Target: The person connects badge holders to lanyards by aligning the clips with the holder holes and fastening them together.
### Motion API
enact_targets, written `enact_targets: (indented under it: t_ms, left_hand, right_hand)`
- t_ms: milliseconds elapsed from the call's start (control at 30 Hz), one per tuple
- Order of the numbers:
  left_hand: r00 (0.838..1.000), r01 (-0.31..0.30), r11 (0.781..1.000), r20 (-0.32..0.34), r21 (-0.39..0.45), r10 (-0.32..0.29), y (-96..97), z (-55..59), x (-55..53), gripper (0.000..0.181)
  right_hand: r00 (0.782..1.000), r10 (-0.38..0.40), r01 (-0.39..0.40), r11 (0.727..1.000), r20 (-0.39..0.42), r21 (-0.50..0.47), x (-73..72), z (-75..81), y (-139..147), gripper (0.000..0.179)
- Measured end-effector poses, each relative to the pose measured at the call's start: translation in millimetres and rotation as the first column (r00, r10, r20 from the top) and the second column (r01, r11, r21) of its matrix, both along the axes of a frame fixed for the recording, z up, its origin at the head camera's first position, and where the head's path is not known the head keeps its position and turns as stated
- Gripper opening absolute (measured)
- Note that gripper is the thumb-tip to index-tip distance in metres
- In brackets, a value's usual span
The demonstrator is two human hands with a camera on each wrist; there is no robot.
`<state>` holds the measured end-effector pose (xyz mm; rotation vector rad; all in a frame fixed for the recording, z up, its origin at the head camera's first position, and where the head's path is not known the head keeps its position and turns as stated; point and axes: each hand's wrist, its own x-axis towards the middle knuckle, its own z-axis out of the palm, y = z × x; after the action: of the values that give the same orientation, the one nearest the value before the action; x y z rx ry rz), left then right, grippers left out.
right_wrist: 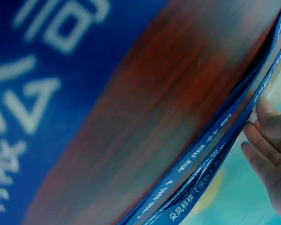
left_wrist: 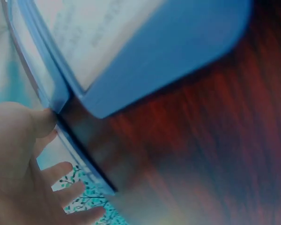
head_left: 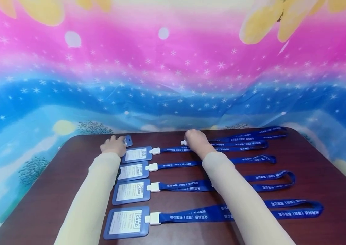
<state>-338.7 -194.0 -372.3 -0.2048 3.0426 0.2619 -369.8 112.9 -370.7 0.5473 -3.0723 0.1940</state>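
My left hand (head_left: 113, 146) is at the far left of the table, at a blue badge holder (head_left: 127, 140) that it partly covers. In the left wrist view, the thumb and index finger meet at that holder's edge (left_wrist: 86, 161), while the other fingers (left_wrist: 70, 193) spread loosely. My right hand (head_left: 196, 137) pinches a white plastic clip (head_left: 183, 142) between thumb and fingertips, near the back edge. From there a blue lanyard (head_left: 232, 139) with white lettering trails right. A bare stretch of table separates this clip from the holder at my left hand.
Nearer me, several blue badge holders (head_left: 131, 191) with white cards lie in a column, each joined by a white clip (head_left: 155, 218) to a lanyard (head_left: 191, 216) stretched rightward. The brown table (head_left: 78, 163) ends against a colourful printed cloth (head_left: 148, 81). My right forearm crosses over the lanyards.
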Motion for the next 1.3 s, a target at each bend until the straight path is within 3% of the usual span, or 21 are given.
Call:
enact_targets:
  t_ms: [167, 367, 767, 967, 1200, 1300]
  left_hand:
    - [0.999, -0.029, 0.999, 0.013, 0.033, 0.029, 1.6, -1.8, 1.3, 0.056]
    - [1.000, 0.013, 0.992, 0.022, 0.123, -0.016, 17.6, 3.1, 1.3, 0.057]
    - [0.996, 0.091, 0.991, -0.015, 0.102, -0.089, 59.4, -0.5, -5.4, 0.049]
    - [0.992, 0.117, 0.991, -0.048, 0.059, -0.114, 67.2, -0.4, -9.4, 0.048]
    - [0.997, 0.077, 0.973, -0.033, 0.217, -0.072, 65.0, 0.4, -6.5, 0.049]
    - [0.997, 0.075, 0.969, -0.028, 0.235, -0.071, 65.3, -0.8, -4.8, 0.049]
  right_hand:
    - [1.000, -0.006, 0.007, 0.999, -0.027, 0.033, 0.6, -0.9, -2, 0.018]
    - [0.999, -0.014, 0.016, 0.998, -0.034, 0.056, 0.4, -1.2, -2, 0.020]
    - [0.999, -0.023, 0.024, 0.999, -0.032, 0.031, 0.3, -1.2, -2, 0.028]
    - [0.999, -0.028, 0.028, 0.999, -0.024, 0.029, -2.3, 1.4, -2, 0.027]
    - [1.000, -0.023, 0.024, 1.000, -0.013, 0.017, -4.1, 2.7, -3, 0.025]
    - [1.000, -0.019, 0.019, 1.000, -0.016, 0.020, -4.5, 1.1, -5, 0.026]
